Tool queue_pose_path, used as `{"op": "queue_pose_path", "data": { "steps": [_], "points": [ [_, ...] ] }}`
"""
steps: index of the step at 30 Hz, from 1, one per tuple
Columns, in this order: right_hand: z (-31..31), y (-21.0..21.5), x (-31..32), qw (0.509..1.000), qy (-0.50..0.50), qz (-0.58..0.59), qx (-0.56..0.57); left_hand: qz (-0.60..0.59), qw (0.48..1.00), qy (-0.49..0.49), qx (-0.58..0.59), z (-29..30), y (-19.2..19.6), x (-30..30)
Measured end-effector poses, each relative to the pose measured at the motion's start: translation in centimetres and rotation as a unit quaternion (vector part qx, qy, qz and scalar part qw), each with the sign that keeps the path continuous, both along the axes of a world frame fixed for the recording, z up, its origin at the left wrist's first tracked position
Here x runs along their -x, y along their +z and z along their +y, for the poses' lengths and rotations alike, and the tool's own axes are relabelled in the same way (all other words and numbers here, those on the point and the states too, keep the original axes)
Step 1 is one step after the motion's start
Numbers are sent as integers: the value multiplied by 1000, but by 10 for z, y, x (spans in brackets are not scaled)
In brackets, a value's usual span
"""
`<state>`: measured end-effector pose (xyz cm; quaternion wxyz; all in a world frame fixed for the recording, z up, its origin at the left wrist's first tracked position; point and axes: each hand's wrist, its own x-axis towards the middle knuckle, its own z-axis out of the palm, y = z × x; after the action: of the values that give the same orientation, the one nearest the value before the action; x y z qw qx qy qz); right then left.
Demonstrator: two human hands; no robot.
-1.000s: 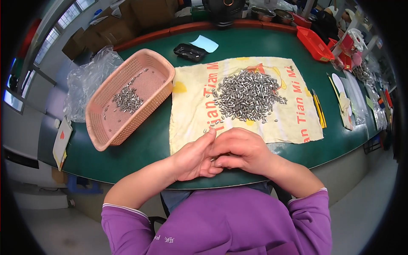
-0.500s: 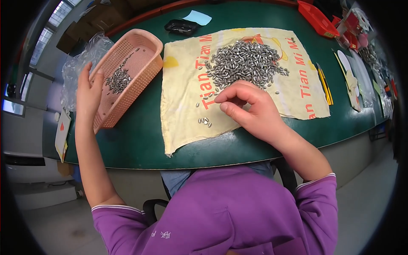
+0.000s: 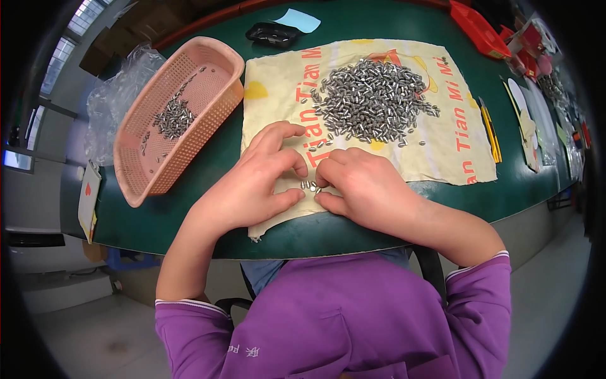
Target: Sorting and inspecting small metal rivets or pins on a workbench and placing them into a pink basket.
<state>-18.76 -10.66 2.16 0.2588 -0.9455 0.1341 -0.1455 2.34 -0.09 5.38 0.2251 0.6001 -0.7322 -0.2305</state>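
Near the front of a yellow printed cloth, a small group of silvery barrel-shaped metal pieces lies between my hands. My left hand reaches in from the left, thumb and fingers apart and curved toward them, holding nothing. On the other side, my right hand is bent with thumb and forefinger closing at the group's right edge, where a metal piece shows between the tips. A large heap of the same pieces covers the cloth's far middle. More dark metal pieces lie in a pink perforated plastic basket at the left.
Clear plastic bags lie left of the basket, on the green tabletop. A black tray-like item and a pale blue paper sit at the back. Yellow-handled tools and a red bin are at the right.
My left hand has left the basket's rim and come right to the small group on the cloth. My right hand has moved down from the heap's near edge to the same group.
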Motion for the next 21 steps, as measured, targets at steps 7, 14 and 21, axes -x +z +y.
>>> {"op": "queue_pose_path", "data": {
  "steps": [7,14,21],
  "points": [
    [-4,-4,0,1000,19,-21,3,69,997,-18,-19,-2,-24,-8],
    [-3,-5,-3,999,24,-43,-23,48,999,-14,12,-4,-34,-3],
    [-6,-2,-2,999,5,-25,-27,75,997,17,2,-2,-33,-3]
  ]
}}
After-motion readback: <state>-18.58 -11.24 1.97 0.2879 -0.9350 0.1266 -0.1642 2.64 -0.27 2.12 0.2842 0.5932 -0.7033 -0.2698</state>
